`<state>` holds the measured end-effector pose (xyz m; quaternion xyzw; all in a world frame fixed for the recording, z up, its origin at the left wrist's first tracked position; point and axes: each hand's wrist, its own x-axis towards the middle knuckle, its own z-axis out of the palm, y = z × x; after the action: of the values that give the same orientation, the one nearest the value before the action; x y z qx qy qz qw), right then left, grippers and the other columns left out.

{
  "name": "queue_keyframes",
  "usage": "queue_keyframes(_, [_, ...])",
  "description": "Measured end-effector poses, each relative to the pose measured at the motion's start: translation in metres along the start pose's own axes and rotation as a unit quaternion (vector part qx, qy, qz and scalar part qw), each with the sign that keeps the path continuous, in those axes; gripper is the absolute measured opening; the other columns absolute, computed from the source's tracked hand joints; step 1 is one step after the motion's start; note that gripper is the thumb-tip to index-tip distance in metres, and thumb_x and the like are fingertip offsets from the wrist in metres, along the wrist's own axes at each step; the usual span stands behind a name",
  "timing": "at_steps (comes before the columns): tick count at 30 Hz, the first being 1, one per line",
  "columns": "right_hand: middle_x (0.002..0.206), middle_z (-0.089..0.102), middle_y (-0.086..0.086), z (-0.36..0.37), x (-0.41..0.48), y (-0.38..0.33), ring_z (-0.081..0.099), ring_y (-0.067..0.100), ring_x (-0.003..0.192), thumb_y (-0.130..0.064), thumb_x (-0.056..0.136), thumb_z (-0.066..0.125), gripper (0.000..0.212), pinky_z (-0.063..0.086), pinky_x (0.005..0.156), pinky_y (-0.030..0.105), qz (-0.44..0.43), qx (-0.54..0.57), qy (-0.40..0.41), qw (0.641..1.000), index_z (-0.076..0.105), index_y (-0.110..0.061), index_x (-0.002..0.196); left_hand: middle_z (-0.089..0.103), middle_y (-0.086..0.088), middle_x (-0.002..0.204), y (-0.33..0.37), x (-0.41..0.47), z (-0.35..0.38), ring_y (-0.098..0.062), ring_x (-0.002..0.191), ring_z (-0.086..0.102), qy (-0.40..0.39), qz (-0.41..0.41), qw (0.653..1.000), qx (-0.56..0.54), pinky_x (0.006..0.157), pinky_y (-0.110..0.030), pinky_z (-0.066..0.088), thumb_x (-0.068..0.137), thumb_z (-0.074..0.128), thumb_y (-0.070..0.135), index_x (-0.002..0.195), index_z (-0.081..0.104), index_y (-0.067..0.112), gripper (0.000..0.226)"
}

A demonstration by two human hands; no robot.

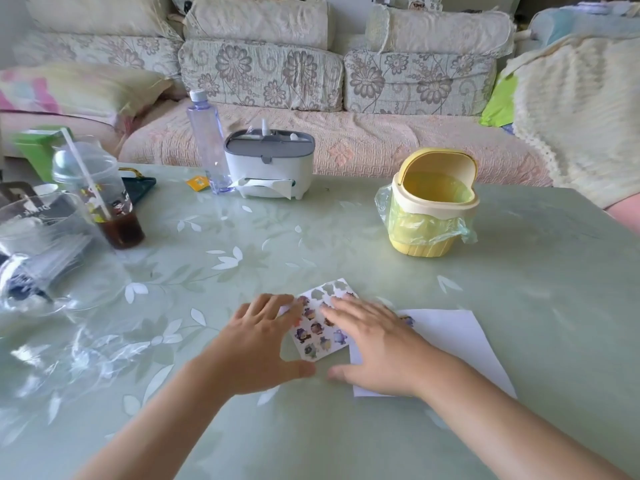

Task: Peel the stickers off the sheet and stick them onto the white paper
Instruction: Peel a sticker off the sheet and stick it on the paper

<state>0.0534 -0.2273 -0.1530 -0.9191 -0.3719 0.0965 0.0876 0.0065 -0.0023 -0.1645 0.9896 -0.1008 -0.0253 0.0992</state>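
Observation:
A small sticker sheet (320,332) with several cartoon stickers lies flat on the green table, its top row showing empty cut-outs. My left hand (258,344) rests on the sheet's left edge with fingers spread flat. My right hand (375,348) lies over the sheet's right edge, fingers straight, and covers the left part of the white paper (453,341). One sticker (407,320) shows on the paper just beyond my right hand's knuckles.
A yellow mini bin (431,209) with a plastic liner stands behind the paper. A tissue box (270,164), a clear bottle (207,140), a cup with a straw (100,199) and crumpled clear plastic bags (45,251) sit at the back and left. A sofa runs behind the table.

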Motion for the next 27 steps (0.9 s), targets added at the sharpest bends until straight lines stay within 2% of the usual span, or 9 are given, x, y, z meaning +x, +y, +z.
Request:
queue_keyframes(6, [0.142,0.049,-0.014,0.004,0.009,0.001,0.041,0.011,0.133,-0.049,0.098,0.055,0.056,0.029,0.112,0.031,-0.03,-0.014,0.078,0.996,0.04,-0.033,0.149,0.037,0.024,0.145,-0.009,-0.001,-0.002,-0.004,0.134,0.029,0.033,-0.003,0.999,-0.027,0.109,-0.025,0.024,0.072,0.039,0.084,0.143,0.044,0.045,0.082])
queue_keyframes(10, [0.156,0.033,-0.016,0.004,0.009,-0.003,0.027,0.008,0.144,-0.063,0.09,0.058,0.076,0.019,0.12,0.029,-0.012,0.018,0.062,0.998,0.031,-0.035,0.154,0.047,0.018,0.13,-0.008,0.0,-0.005,-0.009,0.123,0.038,0.035,-0.017,0.999,-0.023,0.104,-0.026,0.028,0.081,0.058,0.073,0.15,0.035,0.04,0.08])
queue_keyframes(12, [0.163,0.016,-0.019,0.001,0.007,-0.006,0.013,0.006,0.15,-0.068,0.085,0.061,0.089,0.009,0.121,0.025,0.006,0.027,0.025,0.999,0.019,-0.038,0.158,0.049,0.016,0.12,-0.005,0.002,-0.006,-0.01,0.116,0.041,0.049,-0.021,0.998,-0.026,0.103,-0.027,0.03,0.082,0.06,0.07,0.146,0.042,0.041,0.073])
queue_keyframes(14, [0.163,0.016,-0.02,-0.002,0.006,-0.007,0.013,0.003,0.149,-0.065,0.082,0.067,0.094,0.011,0.12,0.023,0.014,0.057,0.021,0.998,0.017,-0.04,0.157,0.05,0.016,0.113,-0.003,0.001,-0.007,-0.01,0.112,0.043,0.066,-0.03,0.997,-0.034,0.1,-0.025,0.03,0.083,0.06,0.069,0.139,0.049,0.042,0.063])
queue_keyframes(18, [0.142,0.052,-0.012,0.0,0.011,-0.003,0.047,0.012,0.13,-0.034,0.087,0.066,0.073,0.035,0.108,0.03,-0.016,0.038,0.112,0.993,0.034,-0.032,0.153,0.055,0.02,0.108,0.0,0.001,-0.008,-0.007,0.105,0.045,0.109,-0.05,0.989,-0.092,0.094,-0.024,0.033,0.085,0.057,0.07,0.128,0.059,0.043,0.051])
queue_keyframes(20, [0.121,0.068,-0.007,0.001,0.014,0.0,0.064,0.017,0.105,-0.006,0.076,0.051,0.067,0.051,0.09,0.033,-0.048,0.016,0.205,0.977,0.056,-0.024,0.14,0.055,0.022,0.106,0.003,0.0,-0.012,-0.005,0.104,0.045,0.106,-0.054,0.985,-0.128,0.095,-0.025,0.036,0.081,0.058,0.074,0.124,0.061,0.043,0.053])
queue_keyframes(22, [0.114,0.073,-0.005,-0.002,0.015,0.004,0.067,0.018,0.097,-0.002,0.067,0.035,0.07,0.054,0.082,0.03,-0.07,0.005,0.268,0.961,0.069,-0.018,0.126,0.054,0.026,0.11,0.007,-0.003,-0.02,-0.001,0.11,0.043,0.063,-0.072,0.979,-0.182,0.097,-0.025,0.036,0.076,0.052,0.081,0.125,0.058,0.046,0.061])
queue_keyframes(25, [0.127,0.07,-0.002,-0.012,0.014,0.01,0.063,0.019,0.112,0.002,0.068,0.04,0.068,0.047,0.095,0.032,-0.092,-0.009,0.309,0.946,0.07,-0.017,0.126,0.056,0.023,0.121,0.013,-0.005,-0.031,-0.002,0.121,0.047,0.013,-0.137,0.918,-0.372,0.104,-0.027,0.034,0.093,0.036,0.071,0.13,0.058,0.043,0.051])
queue_keyframes(27, [0.134,0.066,0.003,-0.019,0.011,0.011,0.06,0.025,0.121,0.0,0.072,0.041,0.064,0.044,0.102,0.037,-0.114,-0.024,0.323,0.939,0.07,-0.016,0.127,0.067,0.012,0.113,0.015,-0.002,-0.035,-0.007,0.111,0.059,0.033,-0.189,0.86,-0.472,0.1,-0.03,0.043,0.103,0.036,0.053,0.117,0.068,0.035,0.039])
